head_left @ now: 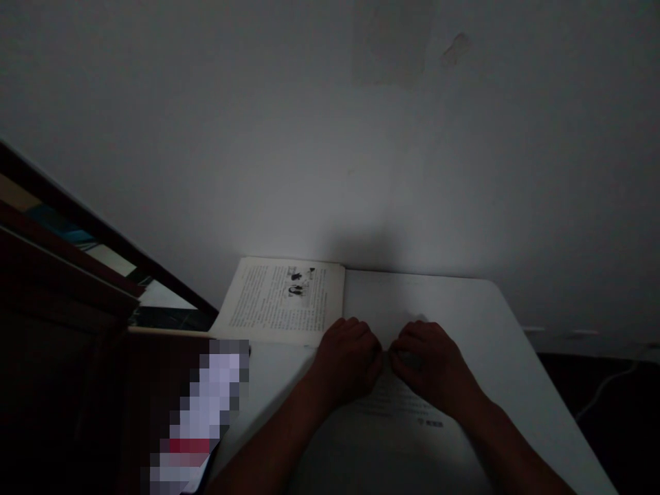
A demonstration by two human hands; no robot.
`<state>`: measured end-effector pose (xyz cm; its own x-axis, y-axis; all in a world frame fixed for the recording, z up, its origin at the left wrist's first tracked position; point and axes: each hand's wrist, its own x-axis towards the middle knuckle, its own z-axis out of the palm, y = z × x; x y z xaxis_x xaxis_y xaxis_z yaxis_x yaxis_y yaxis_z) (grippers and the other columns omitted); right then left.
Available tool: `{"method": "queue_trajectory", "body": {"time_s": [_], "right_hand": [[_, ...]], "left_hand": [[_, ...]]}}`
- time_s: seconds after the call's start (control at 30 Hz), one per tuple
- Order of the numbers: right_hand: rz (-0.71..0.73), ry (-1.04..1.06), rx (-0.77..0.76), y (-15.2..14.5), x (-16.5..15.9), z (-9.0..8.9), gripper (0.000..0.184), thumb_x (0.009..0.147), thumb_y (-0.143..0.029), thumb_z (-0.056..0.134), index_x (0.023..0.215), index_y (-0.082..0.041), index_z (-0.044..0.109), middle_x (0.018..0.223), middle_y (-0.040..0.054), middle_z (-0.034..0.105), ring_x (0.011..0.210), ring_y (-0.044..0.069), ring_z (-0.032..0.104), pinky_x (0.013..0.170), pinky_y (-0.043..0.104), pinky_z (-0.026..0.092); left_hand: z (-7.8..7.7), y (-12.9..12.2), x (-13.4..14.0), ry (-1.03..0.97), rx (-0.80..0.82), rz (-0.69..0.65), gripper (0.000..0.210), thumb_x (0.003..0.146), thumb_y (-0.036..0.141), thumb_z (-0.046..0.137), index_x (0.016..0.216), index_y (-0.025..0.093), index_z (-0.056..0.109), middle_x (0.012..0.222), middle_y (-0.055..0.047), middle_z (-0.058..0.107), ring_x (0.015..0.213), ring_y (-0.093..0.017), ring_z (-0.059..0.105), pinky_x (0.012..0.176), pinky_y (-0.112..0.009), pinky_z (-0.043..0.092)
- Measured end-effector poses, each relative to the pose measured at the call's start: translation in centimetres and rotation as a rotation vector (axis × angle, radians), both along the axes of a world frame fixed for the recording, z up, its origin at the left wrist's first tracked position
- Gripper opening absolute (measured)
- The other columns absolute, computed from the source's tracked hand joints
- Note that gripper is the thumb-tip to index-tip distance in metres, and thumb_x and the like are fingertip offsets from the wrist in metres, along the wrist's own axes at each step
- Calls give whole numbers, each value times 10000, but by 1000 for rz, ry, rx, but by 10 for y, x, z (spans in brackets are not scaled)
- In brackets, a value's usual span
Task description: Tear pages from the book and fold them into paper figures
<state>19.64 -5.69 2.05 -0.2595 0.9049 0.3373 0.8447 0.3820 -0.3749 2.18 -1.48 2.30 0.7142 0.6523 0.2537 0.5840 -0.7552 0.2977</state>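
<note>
My left hand (350, 359) and my right hand (430, 364) are close together over a white table (454, 302), fingers curled in a pinch. Between and below them is a printed sheet of paper (389, 405), with lines of text and a small dark mark near its lower right. Both hands appear to pinch its far edge; the fingertips are partly hidden and the light is dim. Just beyond my left hand lies a printed page with a black-and-white drawing (278, 302), flat at the table's far left corner.
A pale wall (289, 137) stands right behind the table. On the left, a pixelated bright object (206, 405) lies beside the table edge. Dark wooden furniture (51, 295) is farther left. A thin white cable (608, 381) runs at the right.
</note>
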Motion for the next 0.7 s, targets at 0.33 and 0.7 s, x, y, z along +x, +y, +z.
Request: {"method": "queue_trajectory", "body": {"time_s": [0.33,0.7], "right_hand": [[-71,14,-15,2,18,-4,100,767,-241,555,701,-214,625,699,15,613,681,175,557,691,332,388],[-140,7,-30,3,43,-9,121,773,-274,562,692,-212,627,717,10,624,696,183,577,678,328,405]], "left_hand": [[0,9,-11,-45,-4,74,45,746,201,549,725,171,576,745,-35,586,734,-178,524,693,-320,390],[4,16,-22,-86,-32,112,58,731,185,560,699,155,597,715,-25,591,697,-159,534,679,-295,404]]}}
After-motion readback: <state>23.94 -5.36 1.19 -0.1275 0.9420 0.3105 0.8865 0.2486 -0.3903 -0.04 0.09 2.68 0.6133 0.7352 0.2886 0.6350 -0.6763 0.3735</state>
